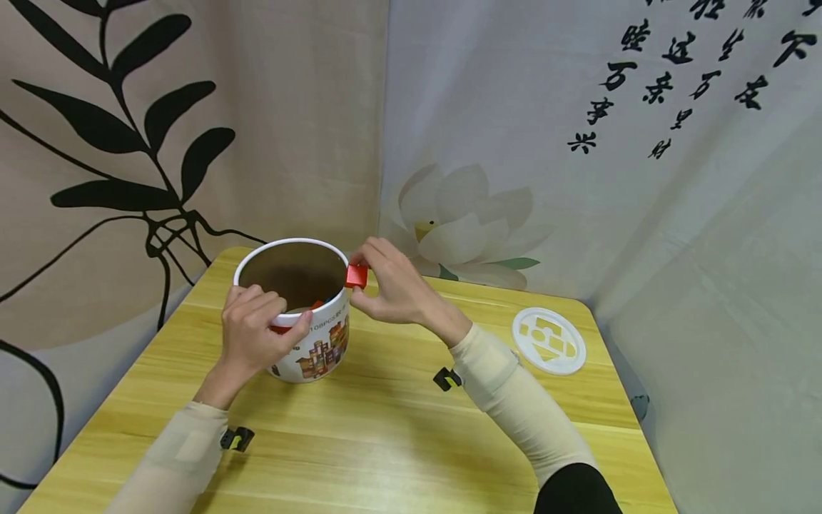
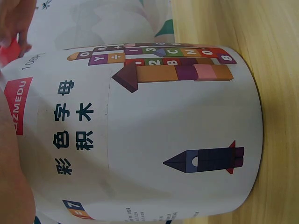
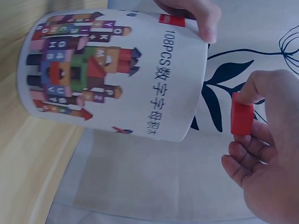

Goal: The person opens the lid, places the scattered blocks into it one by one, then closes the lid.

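A white printed bucket (image 1: pixel 332 332) stands upright near the table's far left edge, its open top showing a few blocks low inside. My left hand (image 1: pixel 260 325) grips its near rim, fingers over the edge and thumb along the outer wall. At the right side of the rim, my right hand (image 1: pixel 401 285) pinches a red block (image 1: pixel 356 276) between thumb and fingers. In the right wrist view the red block (image 3: pixel 242 114) is beyond the rim, apart from the bucket (image 3: pixel 154 93). Most of the bucket's inside is hidden in shadow.
A white round lid (image 1: pixel 549 340) with shaped cut-outs lies flat at the right of the wooden table (image 1: pixel 385 442). Curtains (image 1: pixel 308 143) with a plant print and black writing hang behind the table.
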`<state>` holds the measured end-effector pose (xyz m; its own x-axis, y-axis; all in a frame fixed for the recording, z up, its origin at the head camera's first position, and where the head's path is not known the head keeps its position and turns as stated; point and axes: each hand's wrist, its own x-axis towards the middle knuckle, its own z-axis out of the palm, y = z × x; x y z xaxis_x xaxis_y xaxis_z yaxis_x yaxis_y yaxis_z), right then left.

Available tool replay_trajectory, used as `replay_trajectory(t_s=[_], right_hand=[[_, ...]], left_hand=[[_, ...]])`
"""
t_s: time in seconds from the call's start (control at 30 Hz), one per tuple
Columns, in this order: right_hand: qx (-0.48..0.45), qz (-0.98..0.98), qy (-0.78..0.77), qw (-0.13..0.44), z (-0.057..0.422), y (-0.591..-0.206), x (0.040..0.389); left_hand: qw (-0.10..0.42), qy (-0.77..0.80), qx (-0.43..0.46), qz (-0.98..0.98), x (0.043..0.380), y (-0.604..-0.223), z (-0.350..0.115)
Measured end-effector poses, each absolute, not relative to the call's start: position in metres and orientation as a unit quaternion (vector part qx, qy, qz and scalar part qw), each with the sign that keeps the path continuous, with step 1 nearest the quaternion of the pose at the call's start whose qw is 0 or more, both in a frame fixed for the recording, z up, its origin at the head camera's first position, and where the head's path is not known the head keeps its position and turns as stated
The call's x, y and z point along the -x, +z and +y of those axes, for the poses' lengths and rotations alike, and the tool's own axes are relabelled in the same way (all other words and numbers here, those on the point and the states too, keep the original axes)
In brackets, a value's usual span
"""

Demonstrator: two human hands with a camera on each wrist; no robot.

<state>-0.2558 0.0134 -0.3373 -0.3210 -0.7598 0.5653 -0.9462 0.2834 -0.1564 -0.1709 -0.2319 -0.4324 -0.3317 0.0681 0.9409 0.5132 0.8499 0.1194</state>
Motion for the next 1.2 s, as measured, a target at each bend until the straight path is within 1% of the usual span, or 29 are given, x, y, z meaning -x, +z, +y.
replay_trajectory(t_s=[0.4, 0.57, 1.0, 1.2], right_hand=[[-0.531, -0.799, 0.201, 0.196, -0.017, -0.315, 0.265], [-0.528, -0.807, 0.193, 0.181, -0.033, -0.310, 0.268], [-0.540, -0.808, 0.177, 0.153, -0.067, -0.311, 0.268], [-0.541, -0.815, 0.147, 0.150, -0.080, -0.316, 0.269]], left_hand=[[0.549, -0.202, 0.188, -0.789, 0.172, -0.430, -0.232], [0.550, -0.200, 0.190, -0.788, 0.172, -0.428, -0.232], [0.548, -0.201, 0.186, -0.791, 0.171, -0.432, -0.233], [0.548, -0.200, 0.189, -0.790, 0.171, -0.432, -0.233]])
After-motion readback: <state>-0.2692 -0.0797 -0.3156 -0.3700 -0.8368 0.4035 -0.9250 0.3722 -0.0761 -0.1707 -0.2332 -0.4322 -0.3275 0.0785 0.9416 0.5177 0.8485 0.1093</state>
